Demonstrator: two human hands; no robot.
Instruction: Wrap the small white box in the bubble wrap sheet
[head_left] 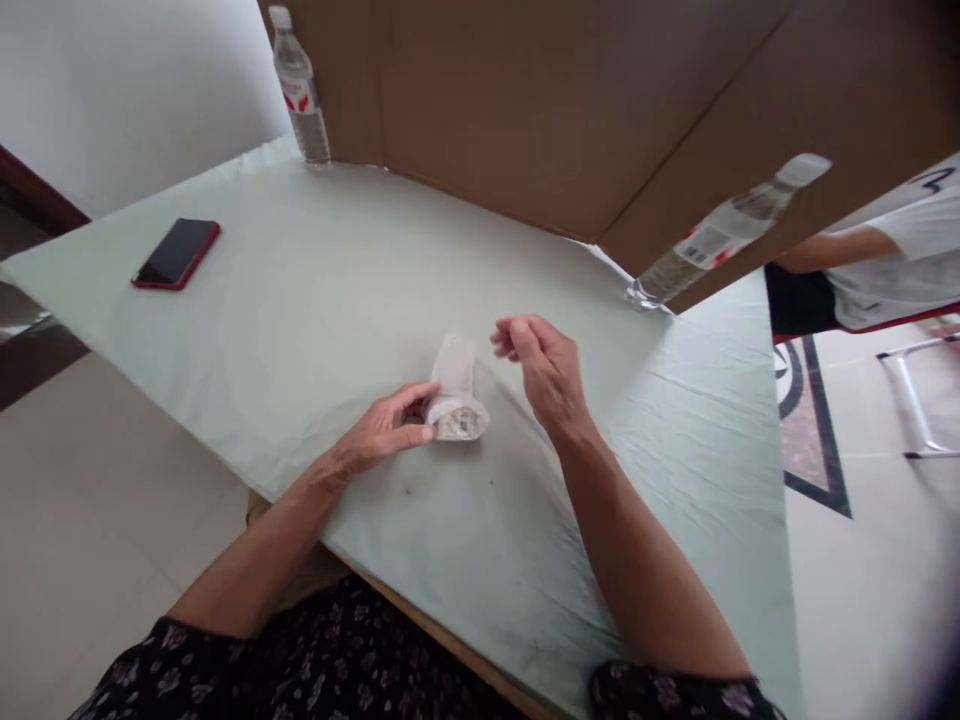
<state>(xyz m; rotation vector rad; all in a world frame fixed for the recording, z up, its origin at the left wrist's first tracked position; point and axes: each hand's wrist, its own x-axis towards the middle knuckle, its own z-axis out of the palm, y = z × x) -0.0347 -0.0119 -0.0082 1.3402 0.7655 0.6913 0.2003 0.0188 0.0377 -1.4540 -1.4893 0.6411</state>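
At the far left, a dark-screened smartphone (pixel 178 254) with a red edge lies on the cloth-covered bench (pixel 300 280). To its right a clear water bottle (pixel 303 105) with a red-and-white label stands against a brown cardboard panel (pixel 510 110). Nearer the front edge, the left hand (pixel 386 428) is half open, thumb and fingertips against the left side of a package in translucent white wrapping (pixel 454 385); how firmly it grips I cannot tell. The package lies on the bench between the two hands, its near end showing a small dark patch. Just right of it, the right hand (pixel 541 368) is loosely curled and apart from the package; whether its fingertips hold anything cannot be told. Farther right are a second water bottle (pixel 724 235) beside the panel and another person's white sleeve (pixel 926 220).
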